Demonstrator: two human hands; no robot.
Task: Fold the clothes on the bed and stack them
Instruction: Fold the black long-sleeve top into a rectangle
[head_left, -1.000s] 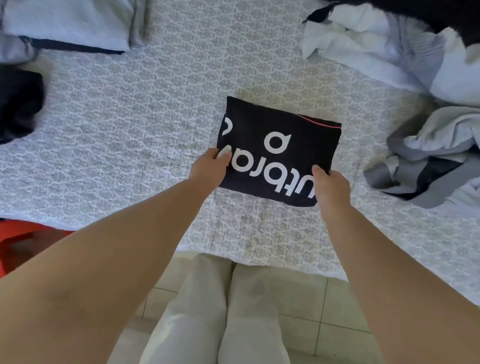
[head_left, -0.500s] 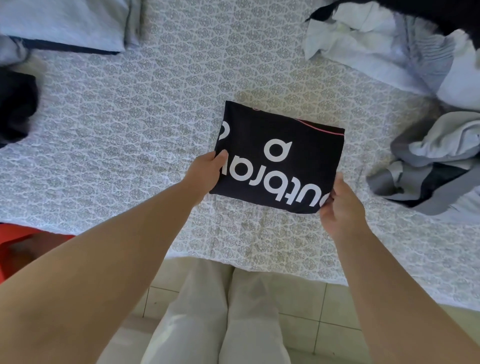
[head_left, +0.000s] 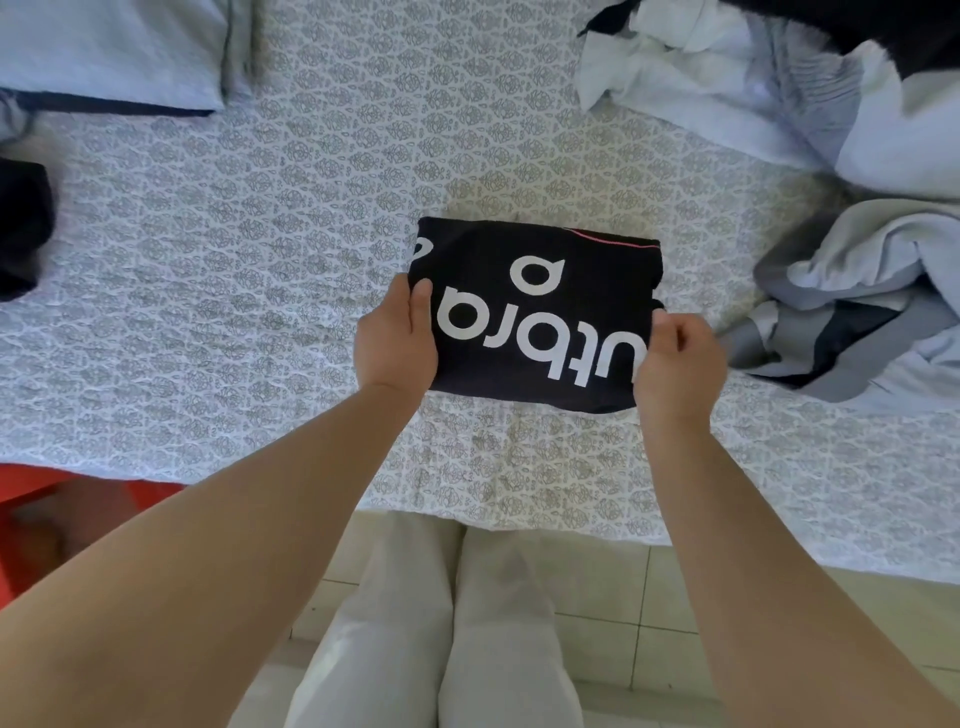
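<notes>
Gripping the folded shirt by both sides now, your left hand and right hand have shifted for lifting it toward a stack.

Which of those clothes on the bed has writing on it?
The folded black shirt held between both hands; it alone carries big white letters. The crumpled pale clothes at right are plain.

Folded black garment with white lettering lies flat on the patterned bed.

red object at left, tiled floor, pale trousers
</notes>
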